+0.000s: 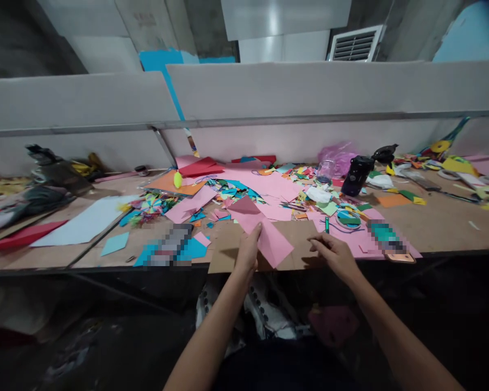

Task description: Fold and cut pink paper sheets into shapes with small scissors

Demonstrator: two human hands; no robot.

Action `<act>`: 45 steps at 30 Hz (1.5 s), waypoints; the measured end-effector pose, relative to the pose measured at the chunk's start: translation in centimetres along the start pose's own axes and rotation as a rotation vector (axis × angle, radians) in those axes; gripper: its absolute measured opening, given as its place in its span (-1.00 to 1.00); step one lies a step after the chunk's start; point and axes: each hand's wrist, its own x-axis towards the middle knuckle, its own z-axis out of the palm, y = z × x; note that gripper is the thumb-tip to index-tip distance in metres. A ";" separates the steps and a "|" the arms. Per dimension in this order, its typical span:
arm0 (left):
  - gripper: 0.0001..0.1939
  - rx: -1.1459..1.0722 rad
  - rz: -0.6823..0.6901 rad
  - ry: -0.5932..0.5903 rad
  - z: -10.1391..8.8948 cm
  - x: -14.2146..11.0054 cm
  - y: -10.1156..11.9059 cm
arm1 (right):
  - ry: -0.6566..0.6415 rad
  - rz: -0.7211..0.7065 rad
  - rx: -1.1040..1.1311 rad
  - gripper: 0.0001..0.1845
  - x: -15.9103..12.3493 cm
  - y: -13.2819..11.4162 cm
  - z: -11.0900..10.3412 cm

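The left hand pinches thin, creased pink paper over flat brown cardboard at the front edge of the tabletop. The right hand curls; I can't tell if it's pinching anything.

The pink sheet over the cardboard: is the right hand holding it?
No, only the left hand holds the pink sheet.

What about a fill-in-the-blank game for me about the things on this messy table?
1. The left hand holds a piece of ____ paper.
2. Below that held piece lies flat ____ cardboard.
3. The black bottle stands on the person's ____ side.
4. The long pointed sheet at the table's far left is ____.

Missing words: pink; brown; right; red.
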 end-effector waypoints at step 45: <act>-0.61 -0.034 0.091 -0.047 4.3 14.4 0.1 | -0.098 0.133 0.298 -0.68 18.3 3.1 0.4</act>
